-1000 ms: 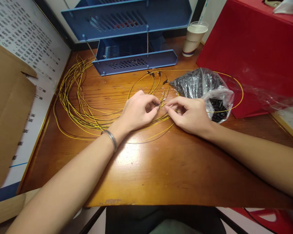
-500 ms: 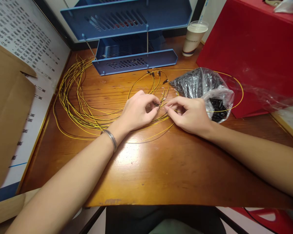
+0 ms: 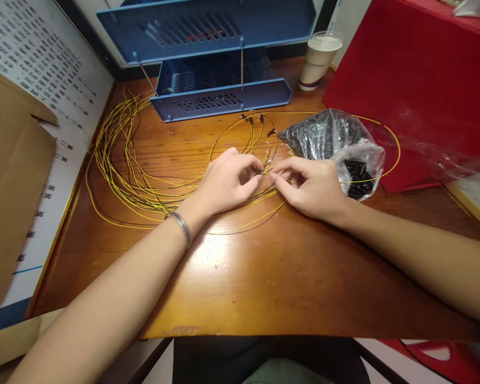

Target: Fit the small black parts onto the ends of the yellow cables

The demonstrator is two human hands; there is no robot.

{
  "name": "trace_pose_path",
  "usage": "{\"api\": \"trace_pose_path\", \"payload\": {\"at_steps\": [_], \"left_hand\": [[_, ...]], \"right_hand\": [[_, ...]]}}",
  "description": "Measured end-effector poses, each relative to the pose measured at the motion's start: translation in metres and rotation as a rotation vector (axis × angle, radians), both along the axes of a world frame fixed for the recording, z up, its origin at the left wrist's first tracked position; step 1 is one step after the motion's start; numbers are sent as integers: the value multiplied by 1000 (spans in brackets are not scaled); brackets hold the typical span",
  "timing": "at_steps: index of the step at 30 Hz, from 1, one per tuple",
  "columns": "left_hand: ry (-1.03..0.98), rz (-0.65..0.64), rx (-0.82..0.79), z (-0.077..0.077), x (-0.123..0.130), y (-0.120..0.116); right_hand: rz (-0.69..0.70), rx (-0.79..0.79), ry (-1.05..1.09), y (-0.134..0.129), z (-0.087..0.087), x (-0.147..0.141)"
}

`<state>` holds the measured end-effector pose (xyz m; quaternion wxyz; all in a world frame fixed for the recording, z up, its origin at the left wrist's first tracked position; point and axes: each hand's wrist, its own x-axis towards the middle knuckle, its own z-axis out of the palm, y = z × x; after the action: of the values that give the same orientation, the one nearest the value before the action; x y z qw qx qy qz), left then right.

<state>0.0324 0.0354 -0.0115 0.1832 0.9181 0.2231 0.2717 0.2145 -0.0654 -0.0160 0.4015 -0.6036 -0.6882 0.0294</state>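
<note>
My left hand (image 3: 232,178) pinches a small black connector (image 3: 257,170) between thumb and forefinger, partly hidden by the fingers. Close on its right, my right hand (image 3: 310,184) is closed in a pinch on a thin yellow wire (image 3: 364,181), which loops out to the right and back behind the bag. A large coil of yellow and black wires (image 3: 116,170) lies on the left and runs beneath my hands. Several wire ends with black connectors (image 3: 270,133) rest just beyond my fingers. Beside my right hand sits a clear plastic bag (image 3: 336,128) of small black parts (image 3: 359,176).
A blue two-level rack (image 3: 224,101) stands at the back of the wooden table (image 3: 240,288). Right of it is a paper cup (image 3: 320,61) with a straw. A red box (image 3: 404,80) borders the right side, and cardboard (image 3: 16,186) leans at the left.
The view has shifted very slightly. Both hands keep the same pinch in nearly the same place.
</note>
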Motion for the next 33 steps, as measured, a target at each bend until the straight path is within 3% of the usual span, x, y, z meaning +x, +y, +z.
{"api": "trace_pose_path", "payload": {"at_steps": [33], "left_hand": [[3,-9,-32,0,1,-2]], "right_hand": [[22,-67,44,1,4,0]]}}
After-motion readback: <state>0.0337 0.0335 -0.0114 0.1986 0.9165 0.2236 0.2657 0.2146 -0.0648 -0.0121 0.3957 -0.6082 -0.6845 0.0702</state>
